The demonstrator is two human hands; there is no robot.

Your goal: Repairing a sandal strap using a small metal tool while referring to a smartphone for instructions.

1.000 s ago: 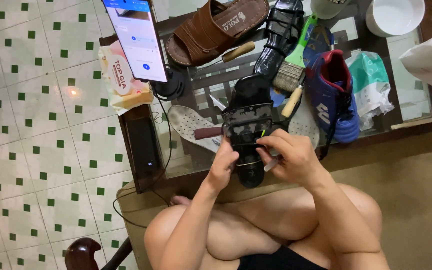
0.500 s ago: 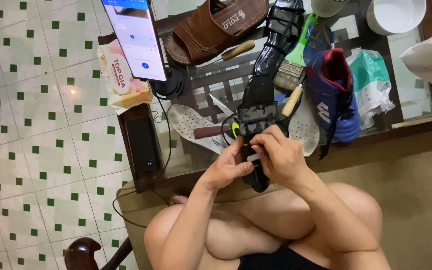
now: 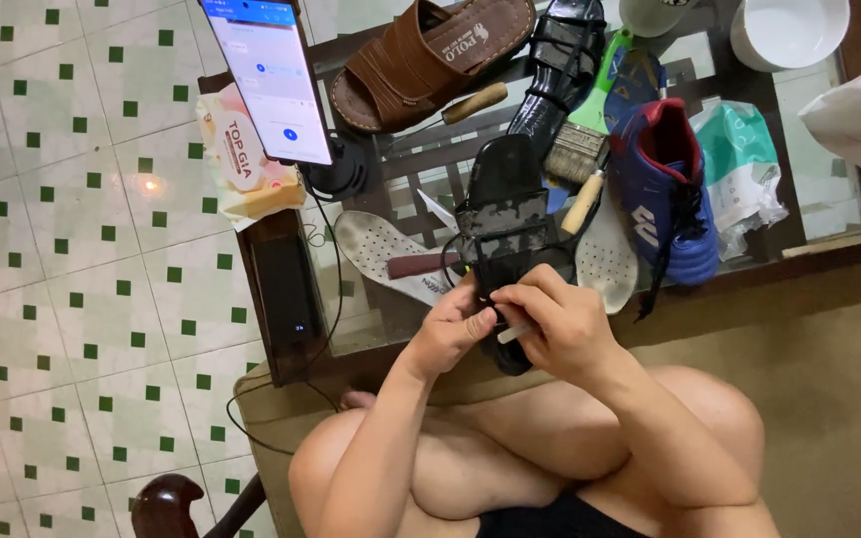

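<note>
1. Two hands meet on the black sandal (image 3: pixel 506 234), which lies sole-up over the near edge of the glass worktop (image 3: pixel 829 214), its heel toward your lap.
2. Your left hand (image 3: pixel 450 334) has its fingers closed on the sandal's near end.
3. Your right hand (image 3: pixel 560 324) pinches a small white stick (image 3: pixel 513 333) against the sole, fingers closed round it.
4. Just beside the sandal lie a white insole (image 3: pixel 376 249), a brush (image 3: pixel 580 149) and a blue shoe (image 3: pixel 665 194).
</note>
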